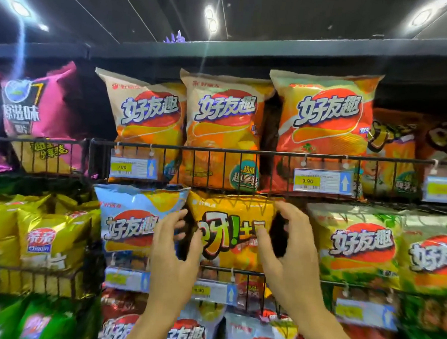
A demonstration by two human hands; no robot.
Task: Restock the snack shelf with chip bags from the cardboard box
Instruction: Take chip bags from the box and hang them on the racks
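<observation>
While a pale blue foil chip bag [130, 216] stands at the left of the black wire shelf [221, 269], the left grip [175, 247] is curved half open, thumb touching the left edge of the yellow foil chip bag [230, 217]; whether it holds, I cannot tell. That bag stands upright between both grips. The right grip [288, 246] curls round its right edge, thumb on its front, near a green foil chip bag [356, 245]
</observation>
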